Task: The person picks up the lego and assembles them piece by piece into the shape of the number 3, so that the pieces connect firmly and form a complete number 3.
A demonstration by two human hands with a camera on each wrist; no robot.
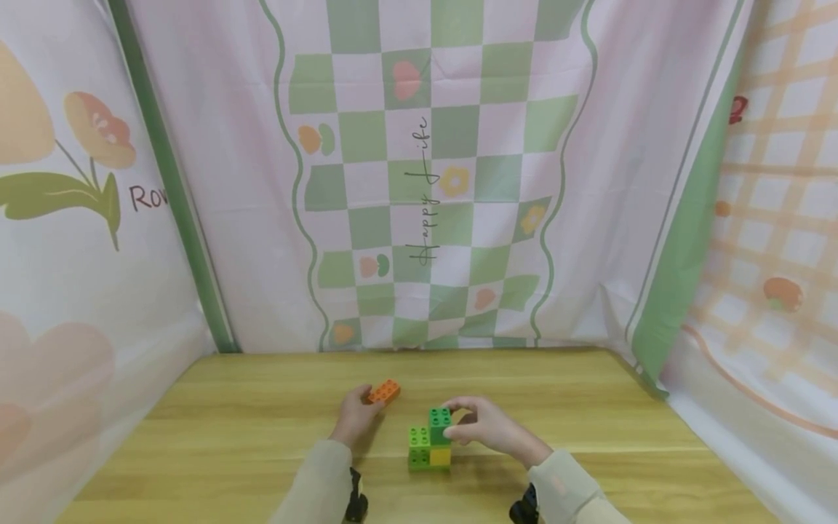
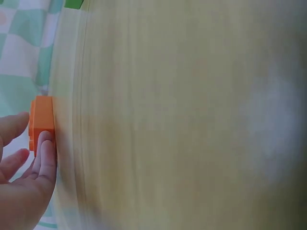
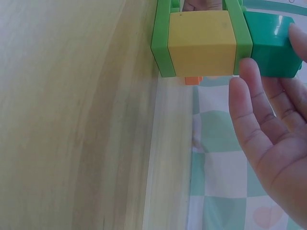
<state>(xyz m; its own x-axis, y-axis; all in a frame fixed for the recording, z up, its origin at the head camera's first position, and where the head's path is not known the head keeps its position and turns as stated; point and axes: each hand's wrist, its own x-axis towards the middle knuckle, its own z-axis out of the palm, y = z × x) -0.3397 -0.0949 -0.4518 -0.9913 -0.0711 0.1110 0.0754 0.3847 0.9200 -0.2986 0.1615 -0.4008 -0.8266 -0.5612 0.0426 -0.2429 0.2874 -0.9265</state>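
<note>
Near bench (image 1: pixel 229 437) edge sits the block stack (image 1: pixel 428 444): lime pieces round a yellow cube. Right hand (image 1: pixel 487 429) pinches the dark green block (image 1: pixel 440 424) on top, fingers clamped on its sides; best kept level, studs up. Farther back, left hand (image 1: pixel 356 415) grips the orange brick (image 1: pixel 384 392), long axis running left-right, slightly tilted.
</note>
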